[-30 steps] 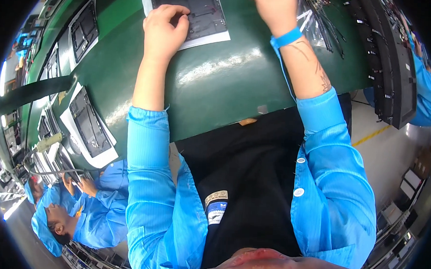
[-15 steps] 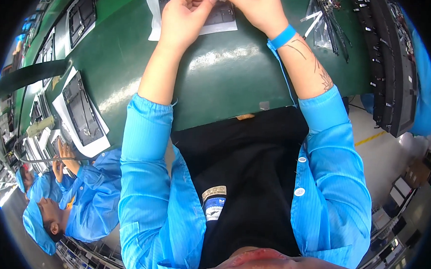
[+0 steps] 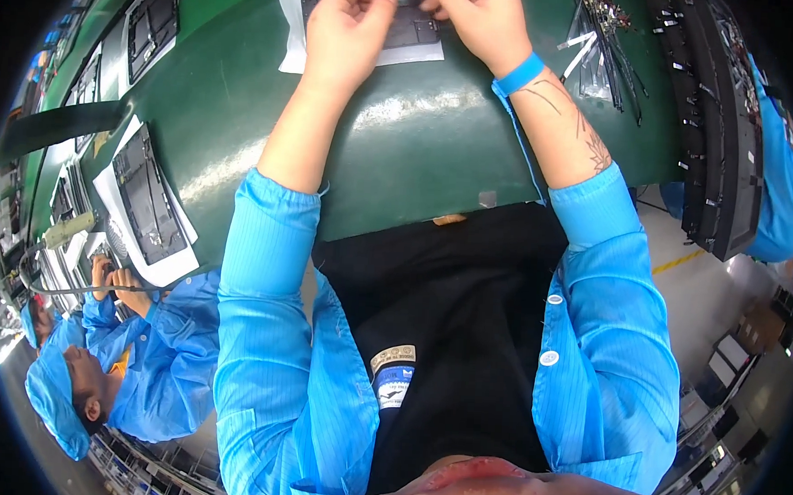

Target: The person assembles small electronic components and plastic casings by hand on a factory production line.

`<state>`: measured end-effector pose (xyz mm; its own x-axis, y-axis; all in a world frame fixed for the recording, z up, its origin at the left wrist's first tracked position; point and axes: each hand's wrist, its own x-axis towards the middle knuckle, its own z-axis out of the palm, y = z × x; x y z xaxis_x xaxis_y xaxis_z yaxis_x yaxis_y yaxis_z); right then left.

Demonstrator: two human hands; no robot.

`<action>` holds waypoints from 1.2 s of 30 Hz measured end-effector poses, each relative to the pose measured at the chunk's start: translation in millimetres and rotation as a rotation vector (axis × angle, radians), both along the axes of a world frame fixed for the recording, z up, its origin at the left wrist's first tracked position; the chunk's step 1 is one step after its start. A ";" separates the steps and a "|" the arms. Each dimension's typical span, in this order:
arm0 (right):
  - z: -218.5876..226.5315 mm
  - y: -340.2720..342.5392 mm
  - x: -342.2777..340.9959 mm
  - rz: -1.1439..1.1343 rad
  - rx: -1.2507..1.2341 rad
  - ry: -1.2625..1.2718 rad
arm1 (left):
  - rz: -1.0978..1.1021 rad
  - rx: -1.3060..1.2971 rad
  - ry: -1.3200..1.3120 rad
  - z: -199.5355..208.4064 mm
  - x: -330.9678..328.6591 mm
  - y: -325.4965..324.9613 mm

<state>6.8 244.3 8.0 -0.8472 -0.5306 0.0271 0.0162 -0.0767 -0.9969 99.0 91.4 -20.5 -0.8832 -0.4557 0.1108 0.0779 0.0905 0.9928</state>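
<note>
The work seems to be midway: both hands are busy over the dark panel, which lies on a white sheet on the table, near its far side. The left hand has fingers curled toward the thumb; the right hand reaches in opposite, blurred at the tips. Whether either grip grasps a small part, one cannot tell. Some fittings show on the panel; what is done or left there is unclear. Loose wires lie to the right.
</note>
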 end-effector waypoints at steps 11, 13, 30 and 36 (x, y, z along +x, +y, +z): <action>1.0 2.6 0.8 -0.044 0.496 0.935 | 0.085 0.213 0.077 -1.6 -6.3 -6.3; -4.5 2.8 -4.6 -0.019 0.466 0.932 | 0.028 0.119 -0.062 7.4 -5.6 -2.0; -4.4 2.9 -2.2 -0.035 0.439 1.005 | 0.046 0.218 0.041 -13.3 -12.1 -14.5; 12.5 5.0 1.8 0.009 0.446 0.921 | 0.024 0.085 0.020 -57.1 -19.1 -39.1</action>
